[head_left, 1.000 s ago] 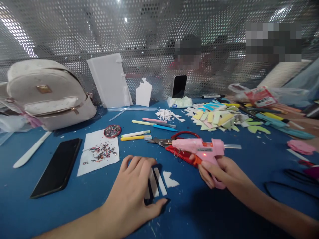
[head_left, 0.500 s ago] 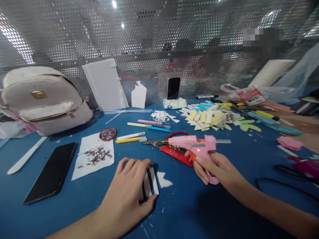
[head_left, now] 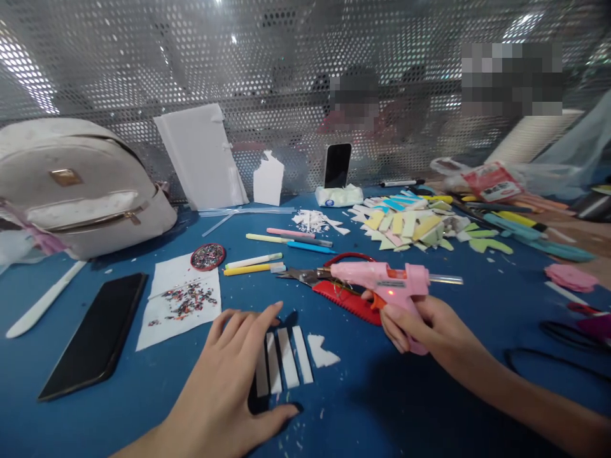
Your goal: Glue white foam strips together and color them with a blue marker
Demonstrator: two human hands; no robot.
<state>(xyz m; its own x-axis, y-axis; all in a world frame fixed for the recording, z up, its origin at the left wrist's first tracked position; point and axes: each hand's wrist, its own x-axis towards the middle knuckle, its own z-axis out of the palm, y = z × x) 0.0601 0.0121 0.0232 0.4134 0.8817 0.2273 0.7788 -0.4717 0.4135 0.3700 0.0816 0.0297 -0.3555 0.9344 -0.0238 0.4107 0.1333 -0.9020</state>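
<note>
A pink hot glue gun (head_left: 382,280) is in my right hand (head_left: 415,324), fingers wrapped round its handle, with a small light glowing on its side. A clear glue stick (head_left: 446,279) pokes out of its back end, and its nozzle points left. My left hand (head_left: 224,381) is open, thumb and fingers spread beside several white foam strips (head_left: 288,359) lying in a row on the table. The hand partly covers the leftmost ones. A jagged white scrap (head_left: 323,351) lies just right of the strips. Behind the glue gun are red-handled pliers (head_left: 351,302).
Left are a black phone (head_left: 95,337), a white knife-like tool (head_left: 46,302), a white backpack (head_left: 86,191) and a paper (head_left: 162,318) with glitter. Markers (head_left: 252,268) lie mid-table. Coloured foam scraps (head_left: 410,222) are heaped at the back right. A perforated metal screen (head_left: 286,83) stands behind.
My left hand has opened and drawn back left and down, uncovering more of the white strips. The glue gun has shifted slightly right in the picture, still in my right hand.
</note>
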